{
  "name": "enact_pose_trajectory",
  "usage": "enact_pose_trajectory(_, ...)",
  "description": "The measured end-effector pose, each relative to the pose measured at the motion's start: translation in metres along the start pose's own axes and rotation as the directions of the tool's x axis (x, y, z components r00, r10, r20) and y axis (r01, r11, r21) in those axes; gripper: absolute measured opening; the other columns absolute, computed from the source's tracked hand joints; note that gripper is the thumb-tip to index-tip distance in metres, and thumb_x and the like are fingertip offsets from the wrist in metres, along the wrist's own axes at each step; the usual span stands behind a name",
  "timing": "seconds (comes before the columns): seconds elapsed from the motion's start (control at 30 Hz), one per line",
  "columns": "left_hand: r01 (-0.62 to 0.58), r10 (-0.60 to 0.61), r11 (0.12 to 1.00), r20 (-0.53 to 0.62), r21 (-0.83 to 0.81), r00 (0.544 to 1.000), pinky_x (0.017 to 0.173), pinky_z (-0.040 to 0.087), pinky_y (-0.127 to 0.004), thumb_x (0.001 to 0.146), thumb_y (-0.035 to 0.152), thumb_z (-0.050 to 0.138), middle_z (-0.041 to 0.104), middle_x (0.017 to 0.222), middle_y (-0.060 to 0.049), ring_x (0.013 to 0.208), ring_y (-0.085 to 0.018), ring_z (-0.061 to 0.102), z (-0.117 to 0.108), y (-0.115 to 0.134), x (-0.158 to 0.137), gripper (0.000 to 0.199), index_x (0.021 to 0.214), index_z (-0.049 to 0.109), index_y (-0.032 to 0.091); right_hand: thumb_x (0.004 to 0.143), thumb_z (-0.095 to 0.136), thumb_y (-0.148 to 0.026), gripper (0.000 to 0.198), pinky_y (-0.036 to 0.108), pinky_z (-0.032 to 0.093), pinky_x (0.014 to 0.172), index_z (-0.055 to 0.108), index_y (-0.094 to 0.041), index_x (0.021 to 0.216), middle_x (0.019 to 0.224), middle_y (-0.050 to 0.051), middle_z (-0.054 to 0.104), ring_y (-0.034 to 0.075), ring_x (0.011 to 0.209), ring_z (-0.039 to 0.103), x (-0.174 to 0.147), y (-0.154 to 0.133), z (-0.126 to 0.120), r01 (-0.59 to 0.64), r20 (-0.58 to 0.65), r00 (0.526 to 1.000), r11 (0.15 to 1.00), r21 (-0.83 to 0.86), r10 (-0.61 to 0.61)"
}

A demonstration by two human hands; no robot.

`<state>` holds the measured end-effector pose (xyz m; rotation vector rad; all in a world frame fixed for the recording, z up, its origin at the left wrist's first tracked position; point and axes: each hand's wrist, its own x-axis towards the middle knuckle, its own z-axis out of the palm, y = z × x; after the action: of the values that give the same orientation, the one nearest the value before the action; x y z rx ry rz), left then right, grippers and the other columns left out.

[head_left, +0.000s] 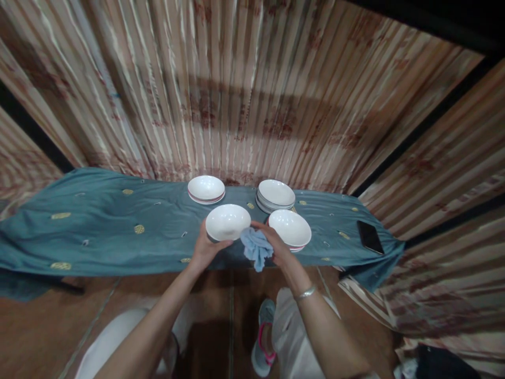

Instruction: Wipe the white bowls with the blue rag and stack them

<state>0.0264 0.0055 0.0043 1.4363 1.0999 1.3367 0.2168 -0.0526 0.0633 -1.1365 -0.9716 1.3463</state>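
Observation:
A white bowl (228,221) is held up over the near part of the table, tilted a little toward me. My left hand (205,246) grips its left side, thumb along the near rim. At the bowl's right side, my right hand (274,239) holds a crumpled light blue cloth (256,246), its fingers reaching behind the cloth to the bowl's edge. Just right of that hand rests a small stack of white bowls (290,229) with a reddish band. Behind are a stack of white dishes with dark rims (276,193) and a red-banded stack (206,188).
A teal patterned cloth (114,226) covers the long, narrow table. On its right end lies a black phone (370,237). A pleated, floral curtain (236,95) hangs close behind, with dark frame bars at both sides. My legs and a sandal (263,337) are below.

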Motion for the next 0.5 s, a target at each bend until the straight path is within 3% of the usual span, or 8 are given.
enact_pose_trajectory(0.1, -0.031, 0.031, 0.999, -0.024, 0.013, 0.999, 0.099, 0.042, -0.043, 0.044, 0.037, 0.085, 0.058, 0.124, -0.011, 0.115, -0.028, 0.055, 0.008, 0.023, -0.002, 0.094, 0.126, 0.042, 0.019, 0.069, 0.066, -0.036, 0.039, 0.024, 0.048, 0.066, 0.070, -0.018, 0.104, 0.085, 0.002, 0.073, 0.016, 0.073, 0.063, -0.011, -0.018, -0.012, 0.040, 0.005, 0.999, 0.999, -0.008, -0.040)
enact_pose_trajectory(0.2, -0.062, 0.062, 0.998, 0.027, 0.021, 0.998, 0.099, 0.042, -0.042, 0.046, 0.036, 0.086, 0.057, 0.126, -0.010, 0.116, -0.028, 0.054, 0.025, 0.045, -0.005, 0.096, 0.129, 0.039, 0.021, 0.068, 0.068, -0.039, 0.045, 0.026, 0.050, 0.067, 0.071, -0.018, 0.108, 0.088, 0.003, 0.073, 0.018, 0.077, 0.066, -0.027, -0.040, -0.030, 0.089, -0.017, 0.996, 0.996, -0.021, -0.089)
enact_pose_trajectory(0.37, -0.103, 0.107, 0.993, 0.066, -0.061, 0.992, 0.099, 0.042, -0.040, 0.045, 0.038, 0.086, 0.058, 0.125, -0.010, 0.116, -0.027, 0.054, 0.076, 0.074, -0.008, 0.098, 0.129, 0.038, 0.020, 0.062, 0.072, -0.039, 0.040, 0.030, 0.052, 0.081, 0.075, -0.020, 0.098, 0.103, 0.005, 0.073, 0.023, 0.096, 0.067, -0.050, -0.070, -0.071, 0.177, -0.137, 0.973, 0.982, -0.059, -0.184)
enact_pose_trajectory(0.5, -0.102, 0.114, 0.991, 0.144, -0.088, 0.983, 0.095, 0.045, -0.040, 0.048, 0.035, 0.086, 0.060, 0.123, -0.011, 0.113, -0.027, 0.057, 0.117, 0.081, -0.012, 0.095, 0.128, 0.039, 0.018, 0.061, 0.072, -0.041, 0.041, 0.028, 0.055, 0.076, 0.075, -0.021, 0.098, 0.096, 0.005, 0.075, 0.022, 0.087, 0.070, -0.061, -0.073, -0.107, 0.186, -0.218, 0.957, 0.981, -0.045, -0.192)
